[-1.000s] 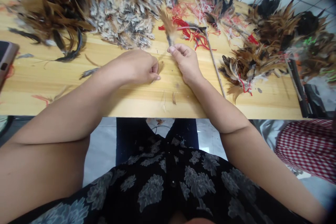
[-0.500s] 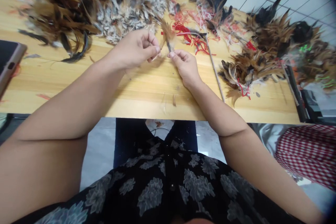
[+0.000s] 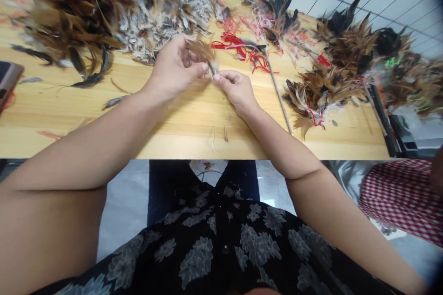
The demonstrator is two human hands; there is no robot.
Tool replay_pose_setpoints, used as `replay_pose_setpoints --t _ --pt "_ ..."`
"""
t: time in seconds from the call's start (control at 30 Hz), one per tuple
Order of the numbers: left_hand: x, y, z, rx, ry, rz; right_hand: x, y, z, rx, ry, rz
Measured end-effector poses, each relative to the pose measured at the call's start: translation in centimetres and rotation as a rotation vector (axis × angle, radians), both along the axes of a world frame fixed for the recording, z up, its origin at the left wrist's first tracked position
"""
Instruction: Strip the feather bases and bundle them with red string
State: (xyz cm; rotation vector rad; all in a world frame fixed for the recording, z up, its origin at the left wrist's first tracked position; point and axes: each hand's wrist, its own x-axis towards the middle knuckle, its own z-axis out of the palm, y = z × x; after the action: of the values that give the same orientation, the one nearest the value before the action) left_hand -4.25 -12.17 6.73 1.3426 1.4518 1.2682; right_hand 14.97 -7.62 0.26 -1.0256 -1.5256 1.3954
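Over the middle of a pale wooden table, from the head view, a left hand and a right hand close together, fingertip to fingertip. Held between them, a small brown feather, fluffy tip toward 12 o'clock, dark quill angled down toward the right hand. Left fingers curled, with thumb and forefinger pinching the feather low on its vane. Right thumb and forefinger pressed together right by the quill end, though contact with it too small to tell. Probably almost weightless, soft and easily ruffled, with only the quill stiff: best gripped at the quill, not the barbs.

At 11 o'clock from the hands, a big brown feather heap and a grey speckled feather heap. Toward 1 o'clock, tangled red string, and a thin wooden stick lying slantwise. At 3 o'clock, a brown-and-black feather pile. Far off at 9 o'clock, a phone at the table's edge. At 6 o'clock, below the table, a black floral shirt; at 4 o'clock, red checked cloth.
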Motion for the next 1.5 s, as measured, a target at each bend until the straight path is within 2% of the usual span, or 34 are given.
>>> replay_pose_setpoints --t 0.13,0.37,0.63,0.8,0.93,1.13,1.27,1.5 --pt "0.7 -0.8 1.0 0.034 0.068 0.024 -0.1 -0.2 0.4 -0.015 -0.039 0.019" --pt "1.1 -0.9 0.9 0.055 0.098 -0.021 -0.3 -0.7 1.4 -0.005 -0.006 0.029" --pt "0.0 -0.2 -0.4 0.092 -0.033 -0.009 -0.3 -0.6 1.4 0.010 0.013 0.012" --pt "-0.3 -0.3 -0.5 -0.057 -0.048 -0.187 -0.5 -0.5 1.1 0.024 -0.006 0.036" --pt "0.2 -0.5 -0.8 -0.019 -0.077 -0.169 -0.7 -0.7 1.5 0.034 -0.027 0.061" --pt "-0.3 0.3 -2.6 -0.016 -0.254 -0.168 -0.9 -0.9 2.0 0.012 -0.012 0.090" --pt "-0.9 0.8 -3.3 -0.024 -0.204 -0.153 -0.8 -1.0 2.1 0.023 0.008 0.141" --pt "-1.1 1.0 -3.8 -0.010 -0.149 -0.104 -1.0 -0.7 2.0 -0.030 -0.032 0.154"
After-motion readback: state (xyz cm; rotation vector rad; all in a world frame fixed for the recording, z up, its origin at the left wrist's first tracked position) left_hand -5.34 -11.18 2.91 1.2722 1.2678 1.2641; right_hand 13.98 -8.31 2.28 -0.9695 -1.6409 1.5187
